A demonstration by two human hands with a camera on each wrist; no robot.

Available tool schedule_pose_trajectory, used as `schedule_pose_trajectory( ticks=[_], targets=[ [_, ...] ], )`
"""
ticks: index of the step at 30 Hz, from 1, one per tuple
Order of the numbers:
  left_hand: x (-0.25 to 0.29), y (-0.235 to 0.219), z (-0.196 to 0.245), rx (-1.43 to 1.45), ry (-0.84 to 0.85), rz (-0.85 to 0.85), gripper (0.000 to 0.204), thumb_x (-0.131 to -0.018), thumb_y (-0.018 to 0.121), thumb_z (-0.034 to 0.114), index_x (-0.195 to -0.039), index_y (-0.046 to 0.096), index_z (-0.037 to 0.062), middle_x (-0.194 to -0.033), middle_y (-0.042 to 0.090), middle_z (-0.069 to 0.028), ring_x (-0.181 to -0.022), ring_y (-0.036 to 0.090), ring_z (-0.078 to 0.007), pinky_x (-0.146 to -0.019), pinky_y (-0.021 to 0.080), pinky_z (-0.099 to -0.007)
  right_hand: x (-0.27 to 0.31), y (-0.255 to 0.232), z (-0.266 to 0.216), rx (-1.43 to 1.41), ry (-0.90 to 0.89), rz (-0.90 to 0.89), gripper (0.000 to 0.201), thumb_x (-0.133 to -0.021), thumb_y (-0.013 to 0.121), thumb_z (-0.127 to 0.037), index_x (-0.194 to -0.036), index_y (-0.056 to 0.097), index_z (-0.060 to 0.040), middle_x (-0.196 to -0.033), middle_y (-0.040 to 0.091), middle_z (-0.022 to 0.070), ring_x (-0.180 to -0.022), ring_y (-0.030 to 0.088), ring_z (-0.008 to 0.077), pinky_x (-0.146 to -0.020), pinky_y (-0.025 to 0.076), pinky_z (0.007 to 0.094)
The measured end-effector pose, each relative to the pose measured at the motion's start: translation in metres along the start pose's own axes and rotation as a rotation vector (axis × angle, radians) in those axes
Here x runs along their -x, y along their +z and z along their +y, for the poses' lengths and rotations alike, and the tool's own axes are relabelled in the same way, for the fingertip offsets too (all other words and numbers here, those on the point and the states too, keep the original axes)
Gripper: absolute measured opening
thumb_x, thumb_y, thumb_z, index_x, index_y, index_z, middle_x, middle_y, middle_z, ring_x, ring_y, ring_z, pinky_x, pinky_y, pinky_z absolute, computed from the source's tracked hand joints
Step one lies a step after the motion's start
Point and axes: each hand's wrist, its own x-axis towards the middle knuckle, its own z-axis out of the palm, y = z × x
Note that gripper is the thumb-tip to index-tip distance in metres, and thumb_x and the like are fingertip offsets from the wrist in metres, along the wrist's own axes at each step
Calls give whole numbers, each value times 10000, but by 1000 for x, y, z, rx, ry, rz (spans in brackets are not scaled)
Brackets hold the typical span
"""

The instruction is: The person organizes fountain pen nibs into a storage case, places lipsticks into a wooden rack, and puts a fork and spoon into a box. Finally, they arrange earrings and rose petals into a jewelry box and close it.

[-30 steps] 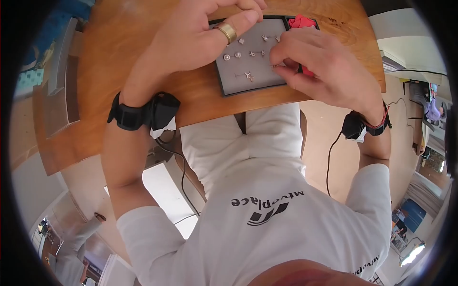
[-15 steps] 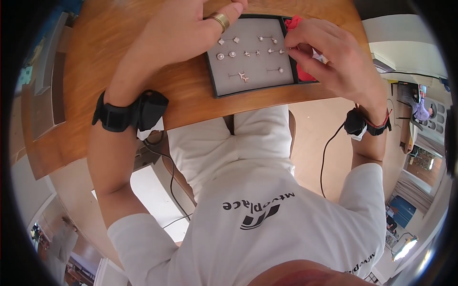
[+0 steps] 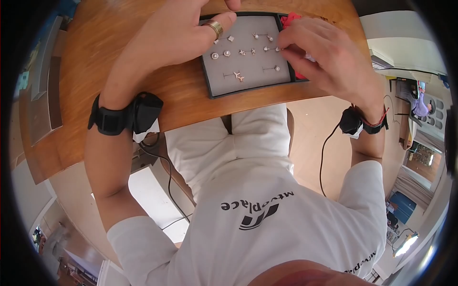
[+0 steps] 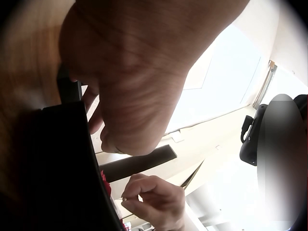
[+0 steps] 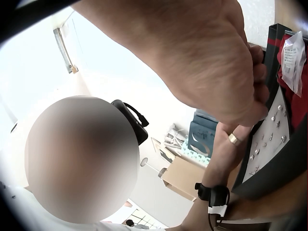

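A shallow dark-rimmed jewellery tray (image 3: 220,88) with a grey pad holds several stud earrings (image 3: 239,76) in rows. My right hand (image 3: 329,57) is over its right side, thumb and forefinger pinching a tiny pale earring piece (image 4: 124,198); most of it is hidden. Near those fingertips sits a pair of small studs (image 3: 267,49), and one lone stud (image 3: 277,68) lies lower on the pad. At the tray's far left edge hovers my left hand (image 3: 183,38), a gold ring (image 3: 215,28) on it, with a gap between thumb and finger. Its other fingers are partly out of view.
Beside the pad, a compartment holds red cloth (image 5: 288,79) and a small clear plastic bag (image 5: 292,57). The tray rests close to the front edge of the wooden table (image 3: 114,19). A metal-coloured box (image 3: 45,109) stands at the left.
My right hand has lifted off the pad and drawn right, uncovering the lone lower stud. My left hand has moved slightly left, its thumb and finger further apart. The view has shifted a little.
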Motion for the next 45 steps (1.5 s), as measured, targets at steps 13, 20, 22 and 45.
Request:
schedule_pose_trajectory(
  ticks=[13, 20, 22, 45],
  targets=[
    [-1, -2, 14, 3, -102, -11, 124, -978, 669, 53, -1089, 633, 10, -1037, 664, -176, -1001, 621, -258, -895, 497, -349, -17, 8, -17, -11, -89, 37, 202, -863, 776, -30, -995, 624, -38, -901, 639, 95, -837, 654, 327, -760, 526, 437],
    [1, -2, 20, -23, -92, 19, 120, -981, 665, 44, -1091, 634, 6, -1039, 668, -173, -998, 624, -257, -889, 498, -344, -24, 10, -18, 22, -131, 64, 209, -861, 786, -47, -995, 626, -40, -895, 635, 99, -828, 649, 330, -772, 527, 436],
    [2, 0, 20, -10, -86, 28, 122, -982, 667, 42, -1093, 635, 5, -1040, 669, -172, -997, 625, -256, -888, 498, -342, -25, 12, -20, 12, -148, 91, 212, -859, 788, -46, -997, 627, -39, -893, 634, 101, -825, 648, 332, -774, 527, 436],
    [0, 3, 21, 7, -50, 1, 116, -974, 671, 55, -1075, 635, 10, -1039, 668, -134, -976, 625, -212, -845, 502, -328, 16, -32, -6, 76, 161, -56, 167, -904, 785, -26, -1024, 670, -9, -911, 668, 105, -804, 659, 290, -703, 518, 394]
  ],
)
